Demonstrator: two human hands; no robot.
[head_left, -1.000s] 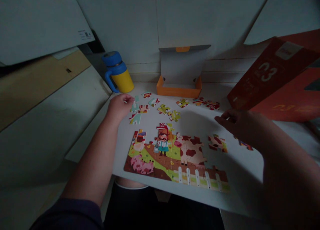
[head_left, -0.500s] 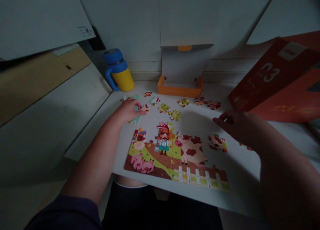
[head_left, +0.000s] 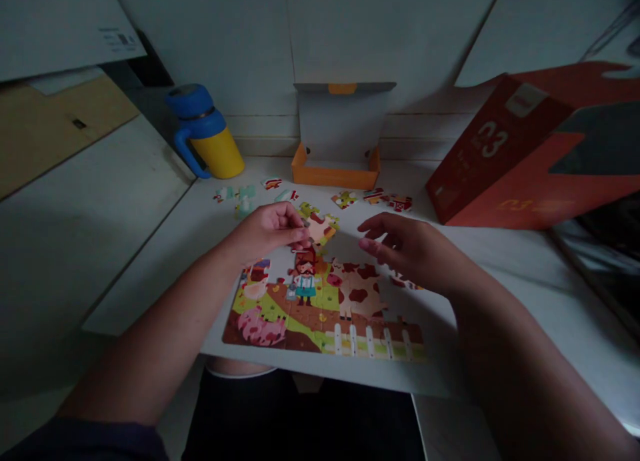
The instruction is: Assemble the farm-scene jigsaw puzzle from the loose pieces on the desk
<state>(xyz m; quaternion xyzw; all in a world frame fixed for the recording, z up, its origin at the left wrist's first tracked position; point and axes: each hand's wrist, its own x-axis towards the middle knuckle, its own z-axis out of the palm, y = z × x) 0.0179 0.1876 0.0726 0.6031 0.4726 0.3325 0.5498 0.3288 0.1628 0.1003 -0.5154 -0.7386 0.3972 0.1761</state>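
My left hand pinches a puzzle piece with cream and brown patches, held above the far edge of the partly joined jigsaw puzzle. The puzzle shows a farmer, a cow, a pig and a white fence. To the right, my right hand hovers with its fingers apart and nothing between them. Below that hand lies a loose piece, partly covered by it. Several other loose pieces are spread behind the puzzle, and some are partly hidden behind my left hand.
An orange box with its lid raised stands at the back. A blue and yellow mug with a handle is at the back left. On the right stands a large red box. A cabinet borders the left side.
My left hand has lifted a puzzle piece from the left group and carried it right. My right hand has moved left towards it. The camera view has shifted slightly.
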